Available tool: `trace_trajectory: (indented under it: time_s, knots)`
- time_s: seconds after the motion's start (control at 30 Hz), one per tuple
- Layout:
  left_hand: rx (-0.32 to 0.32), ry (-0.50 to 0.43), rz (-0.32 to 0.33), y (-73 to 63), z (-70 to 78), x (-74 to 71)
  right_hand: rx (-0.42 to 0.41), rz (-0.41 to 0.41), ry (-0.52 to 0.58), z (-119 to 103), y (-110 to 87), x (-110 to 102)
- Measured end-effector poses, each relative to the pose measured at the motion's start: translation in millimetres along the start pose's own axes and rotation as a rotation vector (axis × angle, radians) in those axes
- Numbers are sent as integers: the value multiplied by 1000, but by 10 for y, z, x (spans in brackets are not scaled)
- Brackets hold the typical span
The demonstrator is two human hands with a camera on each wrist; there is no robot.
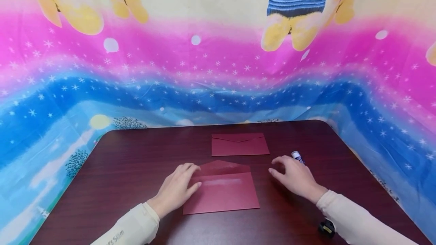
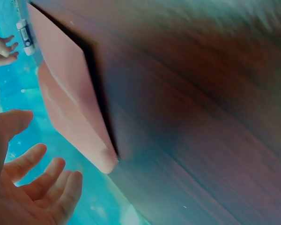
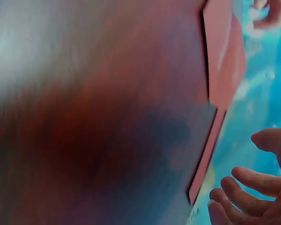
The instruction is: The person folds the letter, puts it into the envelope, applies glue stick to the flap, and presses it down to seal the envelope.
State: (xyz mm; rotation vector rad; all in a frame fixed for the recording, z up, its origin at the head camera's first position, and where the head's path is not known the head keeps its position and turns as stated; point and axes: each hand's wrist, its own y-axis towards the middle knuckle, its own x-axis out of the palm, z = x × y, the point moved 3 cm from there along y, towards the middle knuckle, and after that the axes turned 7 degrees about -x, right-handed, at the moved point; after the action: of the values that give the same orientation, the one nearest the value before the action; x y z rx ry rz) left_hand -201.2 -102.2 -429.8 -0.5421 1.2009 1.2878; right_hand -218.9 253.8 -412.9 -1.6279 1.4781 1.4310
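A dark red envelope [image 1: 225, 196] lies on the table with its flap [image 1: 225, 167] opened away from me. Whitish streaks, like smeared glue, show on its body just below the fold and on the flap. Over its left edge hovers my left hand [image 1: 177, 188], fingers relaxed; the left wrist view shows nothing held. To the right of the envelope, my right hand [image 1: 294, 177] is in the air with loosely bent fingers and an empty palm. Just behind that hand is a glue stick [image 1: 298, 157] with a white cap and dark label, partly hidden by it.
A second red envelope [image 1: 240, 147], flap folded down, lies farther back on the dark wooden table [image 1: 143, 154]. A printed cloth [image 1: 218, 67] hangs around the table's back and sides. A small black object [image 1: 327, 228] is attached beneath my right sleeve.
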Motion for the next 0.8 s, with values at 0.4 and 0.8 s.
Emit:
trace_trajectory:
  time_s: [0.4, 0.8]
  knots:
    - [-111, -11, -158, 54, -181, 78, -55, -103, 114, -392, 16, 324]
    - [-85, -70, -247, 100, -229, 188, -165, -219, 167, -461, 132, 549]
